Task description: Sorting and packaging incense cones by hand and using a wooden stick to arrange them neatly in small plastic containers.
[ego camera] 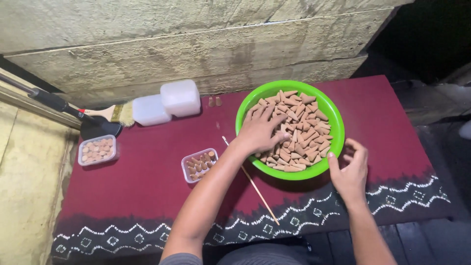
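Green bowl (289, 88) of brown cones (299, 132), centre-right of frame | my left hand (262, 132) nearer, fingers spread flat on the cones, gripping none | my right hand (349, 169) loosely curled at bowl's lower-right rim, empty | cones jumbled, no shared axis

A rough concrete wall (196, 44) rises behind the low table's far edge; maroon cloth (147, 191) with a white patterned border covers it; dark floor (441, 235) lies right.

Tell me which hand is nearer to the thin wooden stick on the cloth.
Left. The left hand reaches into the green bowl just above the wooden stick; the right hand sits at the bowl's far rim.
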